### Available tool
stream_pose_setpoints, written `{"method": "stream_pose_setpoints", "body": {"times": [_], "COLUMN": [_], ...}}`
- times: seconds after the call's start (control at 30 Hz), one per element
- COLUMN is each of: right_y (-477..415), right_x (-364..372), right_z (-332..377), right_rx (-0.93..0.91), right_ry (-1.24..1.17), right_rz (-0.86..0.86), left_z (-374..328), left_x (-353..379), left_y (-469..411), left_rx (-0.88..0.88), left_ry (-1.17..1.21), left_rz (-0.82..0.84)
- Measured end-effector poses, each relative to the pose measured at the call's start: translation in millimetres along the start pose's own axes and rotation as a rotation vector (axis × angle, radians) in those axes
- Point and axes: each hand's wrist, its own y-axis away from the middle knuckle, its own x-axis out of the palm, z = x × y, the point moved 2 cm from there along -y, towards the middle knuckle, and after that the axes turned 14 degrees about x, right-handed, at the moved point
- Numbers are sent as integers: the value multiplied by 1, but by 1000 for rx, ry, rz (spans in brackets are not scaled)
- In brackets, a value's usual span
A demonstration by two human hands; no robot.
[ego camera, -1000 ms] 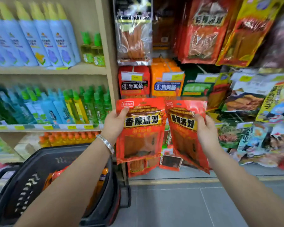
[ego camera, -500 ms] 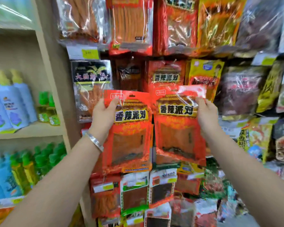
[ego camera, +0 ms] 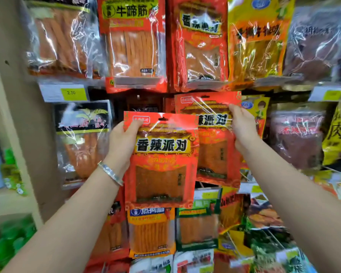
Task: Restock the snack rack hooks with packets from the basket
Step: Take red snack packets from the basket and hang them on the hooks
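My left hand (ego camera: 122,141) grips the upper left corner of a red snack packet (ego camera: 161,164) with black lettering on a yellow band, held upright in front of the rack. My right hand (ego camera: 242,127) pinches the upper right side of a second, matching red packet (ego camera: 215,146), held higher and further back, close against the rack. The near packet overlaps the left part of the far one. A matching red packet (ego camera: 201,44) hangs on the rack just above them. The basket is out of view.
The rack is crowded with hanging snack packets: an orange strip packet (ego camera: 132,42) at the upper middle, a yellow packet (ego camera: 258,40) to its right, a clear-fronted packet (ego camera: 81,138) at left. A yellow price tag (ego camera: 73,93) sits upper left. A beige shelf post (ego camera: 28,115) borders the rack's left.
Both hands have lifted their packets higher up the rack. The right packet has gone up and back toward the rack, behind the left one. The view has tilted upward.
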Motion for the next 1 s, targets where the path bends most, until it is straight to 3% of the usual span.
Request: {"method": "stream_pose_setpoints", "body": {"times": [0.3,0.63,0.8,0.9,1.0], "right_y": [-44,-47,-38,-39,-43], "right_x": [10,-9,5,4,-4], "right_z": [-20,-51,-50,-46,-33], "right_rx": [120,-192,109,20,-141], "right_ry": [90,170,55,25,25], "right_rz": [104,-49,366,299,223], "left_z": [3,10,12,8,-3], "left_x": [34,64,89,98,96], "left_y": [-4,2,3,2,0], "left_rx": [1,-18,4,128,390], "left_ry": [12,69,67,-42,-265], "left_rz": [-19,-29,-10,19,48]}}
